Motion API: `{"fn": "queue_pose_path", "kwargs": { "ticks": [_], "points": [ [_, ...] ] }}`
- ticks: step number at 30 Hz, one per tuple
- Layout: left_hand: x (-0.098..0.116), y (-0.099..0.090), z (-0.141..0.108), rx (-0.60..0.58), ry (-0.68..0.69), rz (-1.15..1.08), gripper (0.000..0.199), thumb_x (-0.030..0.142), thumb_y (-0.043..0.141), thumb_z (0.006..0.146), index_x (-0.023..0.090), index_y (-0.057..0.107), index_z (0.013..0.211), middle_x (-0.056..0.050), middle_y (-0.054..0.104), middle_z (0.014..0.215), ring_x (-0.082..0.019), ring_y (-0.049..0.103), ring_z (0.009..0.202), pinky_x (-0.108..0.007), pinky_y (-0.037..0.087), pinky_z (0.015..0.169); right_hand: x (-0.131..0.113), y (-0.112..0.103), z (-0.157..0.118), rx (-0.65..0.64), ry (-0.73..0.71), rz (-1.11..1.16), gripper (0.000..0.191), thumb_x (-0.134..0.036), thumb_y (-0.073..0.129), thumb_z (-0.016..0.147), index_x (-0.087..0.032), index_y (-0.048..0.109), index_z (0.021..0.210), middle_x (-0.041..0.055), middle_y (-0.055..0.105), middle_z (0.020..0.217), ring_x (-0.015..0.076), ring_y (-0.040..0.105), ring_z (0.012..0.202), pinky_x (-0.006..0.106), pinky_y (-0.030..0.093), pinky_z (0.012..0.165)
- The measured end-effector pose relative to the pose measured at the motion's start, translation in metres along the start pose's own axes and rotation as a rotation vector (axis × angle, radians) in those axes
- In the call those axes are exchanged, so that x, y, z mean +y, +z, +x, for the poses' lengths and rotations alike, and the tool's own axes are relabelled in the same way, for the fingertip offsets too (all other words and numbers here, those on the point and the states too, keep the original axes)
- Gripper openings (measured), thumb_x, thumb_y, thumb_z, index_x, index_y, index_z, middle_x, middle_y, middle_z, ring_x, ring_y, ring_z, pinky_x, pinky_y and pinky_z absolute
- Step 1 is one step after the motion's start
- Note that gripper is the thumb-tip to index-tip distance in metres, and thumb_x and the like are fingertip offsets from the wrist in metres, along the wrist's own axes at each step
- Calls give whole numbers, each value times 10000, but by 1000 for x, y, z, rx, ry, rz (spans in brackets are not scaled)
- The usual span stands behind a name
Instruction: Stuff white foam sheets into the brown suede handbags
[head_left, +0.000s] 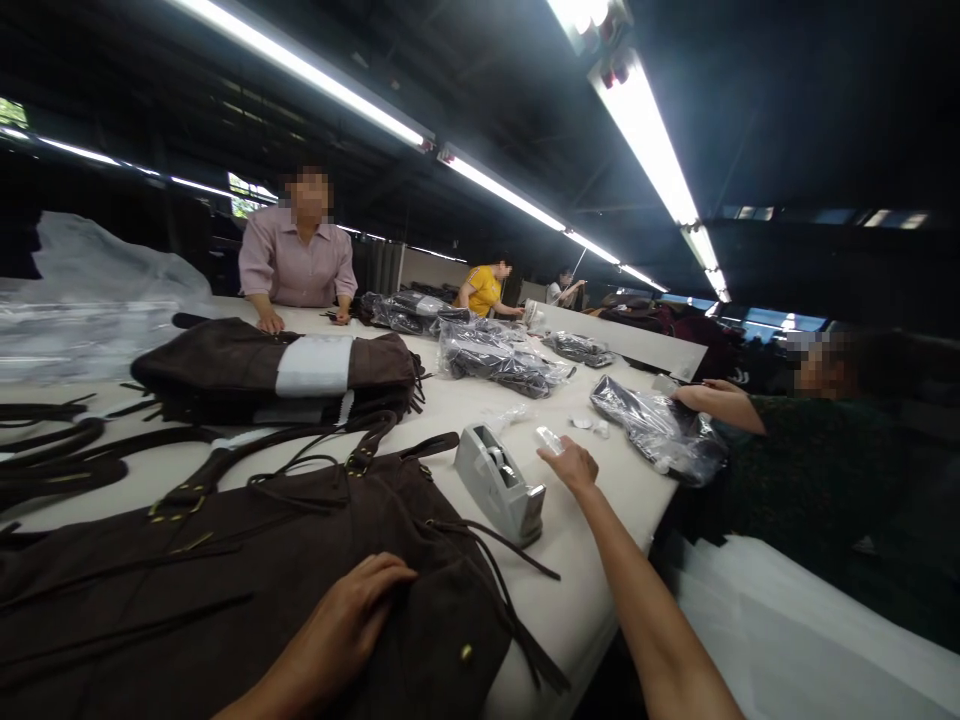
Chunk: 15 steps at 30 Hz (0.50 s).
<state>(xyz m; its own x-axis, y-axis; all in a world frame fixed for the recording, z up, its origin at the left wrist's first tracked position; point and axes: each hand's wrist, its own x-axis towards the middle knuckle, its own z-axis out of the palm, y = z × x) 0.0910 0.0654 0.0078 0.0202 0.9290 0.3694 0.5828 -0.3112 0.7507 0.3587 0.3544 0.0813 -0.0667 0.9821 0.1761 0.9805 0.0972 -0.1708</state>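
My left hand (364, 605) rests on a dark brown handbag (292, 570) with long straps and brass fittings, its fingers laid over the fabric. Farther forward, my right hand (574, 465) is closed on a small clear plastic piece (550, 438); what exactly it is cannot be made out. Between the two hands stands a grey tape dispenser (501, 487) on the white table. Behind the handbag lies a folded dark brown bag (225, 365) with a white paper band (313, 366) around it. Small white scraps (589, 425) lie beyond my right hand.
Several plastic-wrapped bags (499, 355) lie across the table (465, 400). A co-worker in a pink shirt (296, 260) leans at the far side. Another at the right reaches to a wrapped bag (660, 425). White sheets (810, 620) are stacked at lower right; clear plastic (97, 310) lies at left.
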Motion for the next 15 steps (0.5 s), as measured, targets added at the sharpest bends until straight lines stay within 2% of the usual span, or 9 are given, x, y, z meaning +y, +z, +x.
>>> {"fn": "queue_pose_path", "kwargs": {
  "ticks": [2, 4, 6, 8, 10, 12, 15],
  "points": [
    [2, -2, 2, 17, -44, -72, 256, 232, 532, 851, 263, 758, 968, -69, 718, 1009, -215, 685, 942, -272, 550, 853, -2, -26, -12, 149, 43, 84, 552, -655, 487, 868, -234, 596, 1207, 120, 688, 1125, 287, 649, 1000, 350, 454, 747],
    [5, -5, 5, 74, -130, -148, 204, 310, 607, 829, 257, 766, 946, -73, 724, 1001, -241, 678, 959, -303, 542, 882, -14, -55, -29, 331, -39, 190, 516, -651, 549, 844, -254, 618, 1166, 81, 696, 1082, 262, 646, 972, 326, 446, 734],
    [10, -8, 10, 142, -260, -277, 260, 396, 723, 752, 236, 764, 953, -88, 727, 1026, -276, 663, 1015, -343, 520, 946, -36, -79, -55, 460, -250, 252, 513, -625, 614, 822, -251, 624, 1173, 65, 687, 1078, 236, 631, 953, 306, 438, 734],
    [16, -13, 15, 208, -398, -526, 471, 457, 818, 651, 209, 731, 1041, -116, 716, 1082, -308, 649, 1067, -384, 512, 976, -66, -90, -86, 493, -511, 246, 557, -613, 661, 800, -238, 617, 1209, 68, 674, 1072, 221, 610, 933, 296, 430, 737],
    [23, -18, 17, 277, -513, -866, 703, 485, 851, 608, 205, 629, 1213, -143, 693, 1147, -327, 643, 1099, -432, 533, 952, -101, -87, -117, 461, -779, 178, 566, -622, 667, 797, -234, 621, 1207, 67, 666, 1006, 217, 587, 902, 296, 418, 726],
    [29, -26, 16, 318, -570, -1180, 793, 522, 812, 662, 218, 509, 1329, -166, 664, 1203, -339, 639, 1120, -490, 549, 922, -134, -73, -144, 432, -1019, 91, 542, -631, 627, 827, -238, 613, 1199, 61, 648, 963, 219, 562, 887, 301, 407, 707],
    [34, -43, 11, 295, -540, -1436, 591, 503, 680, 816, 166, 530, 1278, -196, 665, 1173, -337, 669, 1060, -542, 546, 917, -175, -48, -168, 407, -1245, -15, 483, -594, 611, 855, -226, 597, 1167, 61, 618, 964, 227, 532, 889, 305, 403, 671]
  ]
}}
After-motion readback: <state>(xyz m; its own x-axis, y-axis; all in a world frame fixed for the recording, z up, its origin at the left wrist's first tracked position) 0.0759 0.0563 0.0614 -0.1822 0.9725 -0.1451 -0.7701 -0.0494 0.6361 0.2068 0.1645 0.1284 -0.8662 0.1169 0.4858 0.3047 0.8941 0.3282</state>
